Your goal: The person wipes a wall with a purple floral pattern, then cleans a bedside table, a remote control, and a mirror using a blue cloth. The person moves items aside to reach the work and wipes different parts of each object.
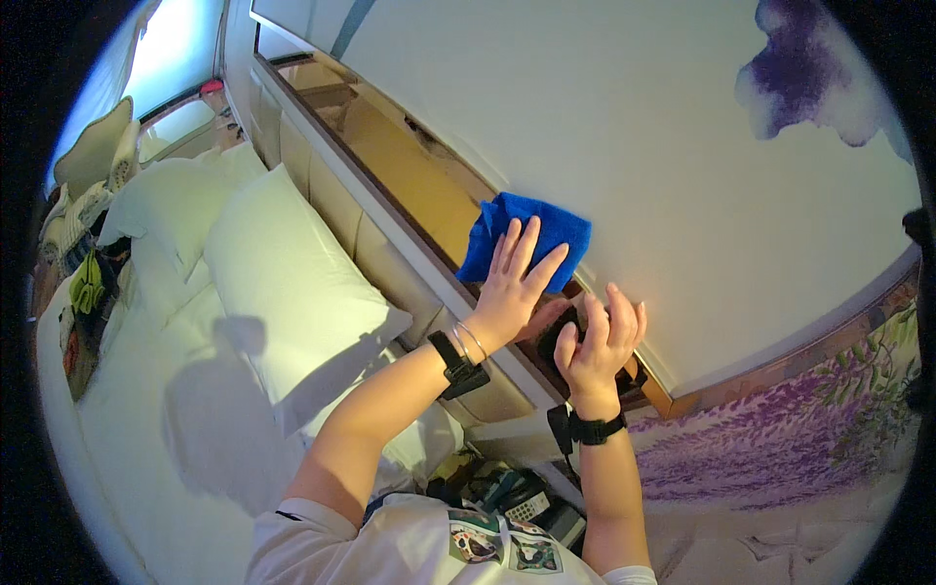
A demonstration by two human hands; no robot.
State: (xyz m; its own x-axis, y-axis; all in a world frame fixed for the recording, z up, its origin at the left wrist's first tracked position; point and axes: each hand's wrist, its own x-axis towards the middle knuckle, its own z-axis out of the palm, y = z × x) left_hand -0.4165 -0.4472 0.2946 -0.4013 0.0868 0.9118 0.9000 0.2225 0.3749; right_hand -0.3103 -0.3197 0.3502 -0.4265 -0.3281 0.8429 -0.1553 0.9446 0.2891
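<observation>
My left hand (508, 289) presses a folded blue cloth (570, 223) with its fingers spread over it. The cloth lies across the glossy brown ledge (409, 172) above the padded headboard (398, 267) and reaches the white wall panel (658, 212). My right hand (599, 344) hovers by the ledge's near end, close to the panel's lower edge. Its fingers are apart and curled a little, with nothing in them. Dark shapes show on the ledge behind the right hand; I cannot tell whether they are reflections.
White pillows (292, 285) lean along the headboard on a white bed (131, 453). Below my arms, a remote control (528, 506) lies among dark items. An upholstered chair (95, 150) and piled clothes (88, 285) are at the far left. Purple floral wall covering (760, 431) is at right.
</observation>
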